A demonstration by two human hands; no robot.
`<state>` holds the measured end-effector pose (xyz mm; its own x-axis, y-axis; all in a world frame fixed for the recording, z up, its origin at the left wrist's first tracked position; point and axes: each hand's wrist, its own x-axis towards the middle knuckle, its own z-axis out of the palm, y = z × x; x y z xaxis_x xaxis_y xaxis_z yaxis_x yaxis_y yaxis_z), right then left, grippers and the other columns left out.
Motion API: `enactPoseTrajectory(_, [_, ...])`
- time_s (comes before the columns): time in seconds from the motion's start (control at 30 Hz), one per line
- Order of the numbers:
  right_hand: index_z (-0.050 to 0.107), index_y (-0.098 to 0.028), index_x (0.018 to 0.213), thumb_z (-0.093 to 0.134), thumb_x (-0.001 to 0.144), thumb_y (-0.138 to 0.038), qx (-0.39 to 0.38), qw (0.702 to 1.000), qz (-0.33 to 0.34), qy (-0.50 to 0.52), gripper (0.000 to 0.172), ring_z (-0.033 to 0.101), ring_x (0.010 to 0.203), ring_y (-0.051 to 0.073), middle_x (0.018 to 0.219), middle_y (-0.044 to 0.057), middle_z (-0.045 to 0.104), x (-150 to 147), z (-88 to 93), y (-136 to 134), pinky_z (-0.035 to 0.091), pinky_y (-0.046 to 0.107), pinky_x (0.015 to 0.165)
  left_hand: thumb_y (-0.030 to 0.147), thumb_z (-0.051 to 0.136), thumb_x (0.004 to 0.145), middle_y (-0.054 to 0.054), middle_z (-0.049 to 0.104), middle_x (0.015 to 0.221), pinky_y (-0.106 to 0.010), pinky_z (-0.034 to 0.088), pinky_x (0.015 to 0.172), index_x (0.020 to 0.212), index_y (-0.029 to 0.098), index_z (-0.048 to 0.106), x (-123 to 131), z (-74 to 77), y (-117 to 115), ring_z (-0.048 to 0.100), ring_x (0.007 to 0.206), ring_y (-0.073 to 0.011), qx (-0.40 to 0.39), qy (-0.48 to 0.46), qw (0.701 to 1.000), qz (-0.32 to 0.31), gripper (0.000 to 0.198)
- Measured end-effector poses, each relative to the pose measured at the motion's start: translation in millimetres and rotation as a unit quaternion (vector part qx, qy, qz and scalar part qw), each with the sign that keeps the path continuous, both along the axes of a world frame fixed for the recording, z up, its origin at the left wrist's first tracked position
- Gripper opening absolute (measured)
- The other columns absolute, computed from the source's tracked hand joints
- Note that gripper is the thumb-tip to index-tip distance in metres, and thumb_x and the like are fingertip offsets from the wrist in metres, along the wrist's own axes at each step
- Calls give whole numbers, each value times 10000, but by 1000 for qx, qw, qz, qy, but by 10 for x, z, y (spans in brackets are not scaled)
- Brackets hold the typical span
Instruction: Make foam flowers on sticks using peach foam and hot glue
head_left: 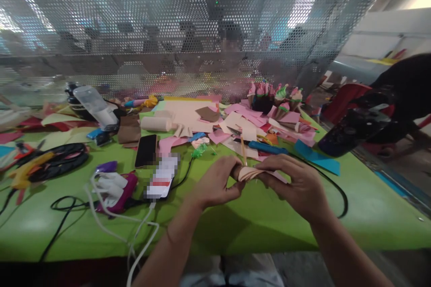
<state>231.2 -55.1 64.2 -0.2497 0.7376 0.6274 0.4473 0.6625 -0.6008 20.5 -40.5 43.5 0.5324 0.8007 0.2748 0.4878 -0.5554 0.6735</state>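
Note:
Above the green table, both hands are closed on a small paper cone craft with peach swirled layers [249,173]. My left hand [220,182] grips its brownish end between thumb and fingers. With thumb and fingertips, my right hand [296,183] pinches the peach layers on the other side. The fingers partly hide the piece. Just behind it, a thin wooden-looking stick [243,150] points upward. A blue glue gun [267,147] with a black cord lies beyond my right hand. Pink and peach paper scraps [247,127] are scattered behind both hands.
Several ice cream cone crafts [282,94] stand at the back right. On the left lie a phone [146,151], a white-screened phone [163,177], a magenta power strip [117,192] with cables and a yellow glue gun [28,170]. A perforated metal screen [161,31] bounds the table's back.

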Motion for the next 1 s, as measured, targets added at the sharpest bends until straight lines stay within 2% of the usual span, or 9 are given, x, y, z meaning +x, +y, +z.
enactPoseTrajectory(0.23, [763,-237,877,676,859,-239,2,999,-29,-19,89,717,750,198,810,51,758,8,-23,-11,587,292,664,303,510,863,-55,582,950,-337,441,808,980,203,511,32,-11,-12,538,894,-211,25,36,999,6,154])
enactPoseTrajectory(0.57, [763,-239,879,680,851,-204,20,999,-29,-15,95,717,736,188,803,38,761,-12,-21,-7,571,271,643,325,472,888,-43,563,898,-326,430,790,933,213,477,37,-56,0,529,866,-206,58,45,997,2,121])
enactPoseTrajectory(1.0, [762,-225,861,666,858,-229,-8,999,-29,-13,96,705,707,187,782,45,747,-9,-4,-1,568,289,644,302,472,882,-24,541,843,-302,395,733,899,211,452,50,-34,-5,503,808,-188,66,52,996,-9,95])
